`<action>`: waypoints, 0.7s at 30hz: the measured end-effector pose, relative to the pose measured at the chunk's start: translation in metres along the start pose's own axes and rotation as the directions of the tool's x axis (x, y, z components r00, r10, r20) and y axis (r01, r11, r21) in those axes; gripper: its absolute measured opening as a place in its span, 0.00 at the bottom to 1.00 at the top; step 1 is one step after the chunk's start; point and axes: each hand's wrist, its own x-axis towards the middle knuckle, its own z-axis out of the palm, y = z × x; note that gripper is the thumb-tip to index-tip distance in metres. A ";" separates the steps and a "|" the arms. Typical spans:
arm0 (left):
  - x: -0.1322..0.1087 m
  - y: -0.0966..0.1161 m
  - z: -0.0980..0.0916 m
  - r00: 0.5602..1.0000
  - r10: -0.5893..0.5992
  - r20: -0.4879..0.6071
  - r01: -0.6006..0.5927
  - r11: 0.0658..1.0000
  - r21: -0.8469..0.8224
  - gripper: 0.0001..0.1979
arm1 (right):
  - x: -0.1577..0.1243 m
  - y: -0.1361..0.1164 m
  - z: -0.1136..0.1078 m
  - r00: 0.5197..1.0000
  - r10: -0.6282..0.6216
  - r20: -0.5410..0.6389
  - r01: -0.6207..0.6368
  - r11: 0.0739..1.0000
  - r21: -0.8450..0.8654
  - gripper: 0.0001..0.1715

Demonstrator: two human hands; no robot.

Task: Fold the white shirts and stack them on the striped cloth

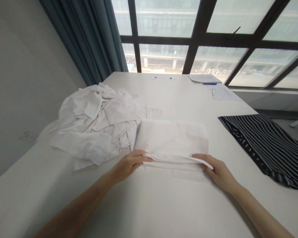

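A white cloth (173,137), folded into a flat rectangle, lies on the table in front of me. My left hand (130,163) pinches the left end of its near folded edge between thumb and fingers. At the right end of the same edge, my right hand (217,168) grips the fabric, fingers on top and thumb beneath. Between the two hands the edge is rolled up slightly, and a thin layer of the cloth spreads flat on the table nearer to me. What kind of cloth item it is cannot be made out.
A crumpled heap of white clothes (101,119) lies left of the folded cloth, almost touching it. A black striped cloth (270,145) hangs over the right edge of the white table (164,211). Papers (205,78) and a blue pen (210,84) lie at the back right.
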 end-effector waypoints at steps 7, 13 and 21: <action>-0.005 -0.002 0.000 0.993 -0.115 -0.028 0.112 0.989 -0.097 0.24 | 0.000 0.000 -0.001 1.000 -0.004 -0.006 0.004 1.000 -0.005 0.19; 0.004 0.005 -0.004 0.989 0.149 -0.003 -0.147 0.977 -0.156 0.16 | 0.001 -0.001 -0.002 0.997 -0.076 -0.016 0.077 0.997 0.026 0.18; 0.005 0.005 -0.007 0.979 0.198 -0.052 -0.205 0.947 -0.247 0.13 | -0.001 0.012 -0.006 0.988 -0.146 -0.042 0.145 0.989 -0.009 0.16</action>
